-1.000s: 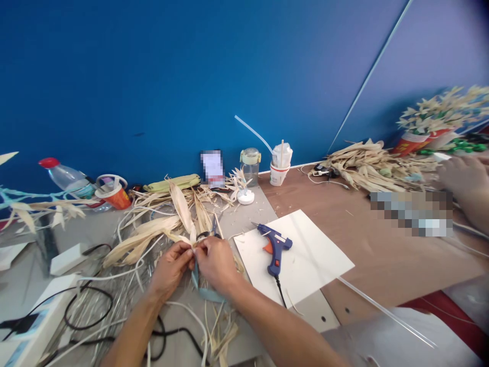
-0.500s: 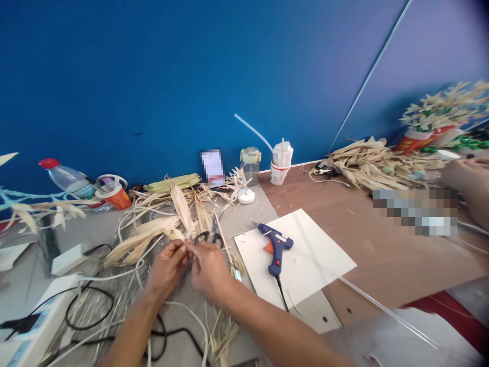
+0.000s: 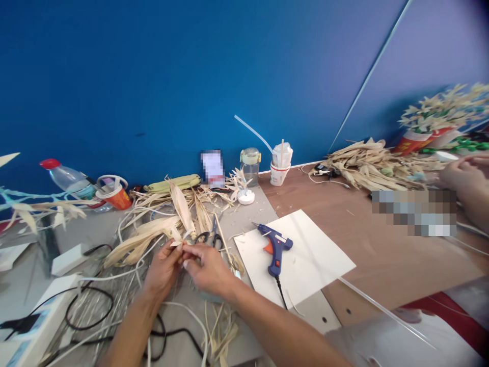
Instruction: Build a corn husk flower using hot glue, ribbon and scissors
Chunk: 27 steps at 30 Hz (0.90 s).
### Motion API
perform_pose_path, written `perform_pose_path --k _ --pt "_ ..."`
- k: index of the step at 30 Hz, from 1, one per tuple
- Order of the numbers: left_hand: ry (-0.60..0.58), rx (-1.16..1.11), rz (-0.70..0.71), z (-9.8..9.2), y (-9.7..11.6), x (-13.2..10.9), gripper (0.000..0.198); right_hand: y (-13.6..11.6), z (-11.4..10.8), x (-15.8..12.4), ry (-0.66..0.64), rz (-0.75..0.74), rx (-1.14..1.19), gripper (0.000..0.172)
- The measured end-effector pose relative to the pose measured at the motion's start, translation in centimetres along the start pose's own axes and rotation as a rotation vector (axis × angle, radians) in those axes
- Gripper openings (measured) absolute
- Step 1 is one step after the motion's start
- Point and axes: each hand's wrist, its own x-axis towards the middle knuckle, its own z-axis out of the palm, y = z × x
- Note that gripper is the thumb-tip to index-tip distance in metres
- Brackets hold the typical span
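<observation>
Between their fingertips, my left hand and my right hand pinch a small pale corn-husk flower; its petals stick up above the fingers, and its lower part is hidden. Just beyond my hands lie dried corn husks in a loose heap. Scissors with dark handles rest right behind my right hand. Farther right, a blue glue gun lies on a white sheet.
Power strip and cables fill the left front. A plastic bottle, orange cup, phone, jar and paper cup stand along the blue wall. At right, another person's hand is near husks and cups of husk flowers.
The flower's petals now show above my fingertips, where they were mostly hidden before. My hands have turned slightly, with my right hand a little to the left.
</observation>
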Motion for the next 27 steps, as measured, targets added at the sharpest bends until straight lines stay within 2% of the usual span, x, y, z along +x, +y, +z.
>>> perform_pose_path --k 4,8,16,21,27 --pt "-0.040 0.019 0.004 -0.1 0.3 -0.1 0.023 0.5 -0.3 0.3 0.055 0.080 0.158 0.025" --pt "-0.062 -0.067 0.055 -0.9 0.8 0.1 0.017 1.2 -1.3 1.0 0.212 0.217 0.251 0.022" --pt "-0.144 -0.181 0.015 -1.4 1.1 0.3 0.015 2.7 -4.0 2.3 0.496 0.229 0.292 0.023" --pt "-0.116 -0.228 0.059 -1.7 1.2 0.4 0.017 3.4 -4.3 2.5 0.510 0.235 0.332 0.025" --pt "-0.100 -0.297 0.101 -2.0 1.6 0.5 0.016 3.0 -4.1 2.7 0.405 0.203 0.143 0.026"
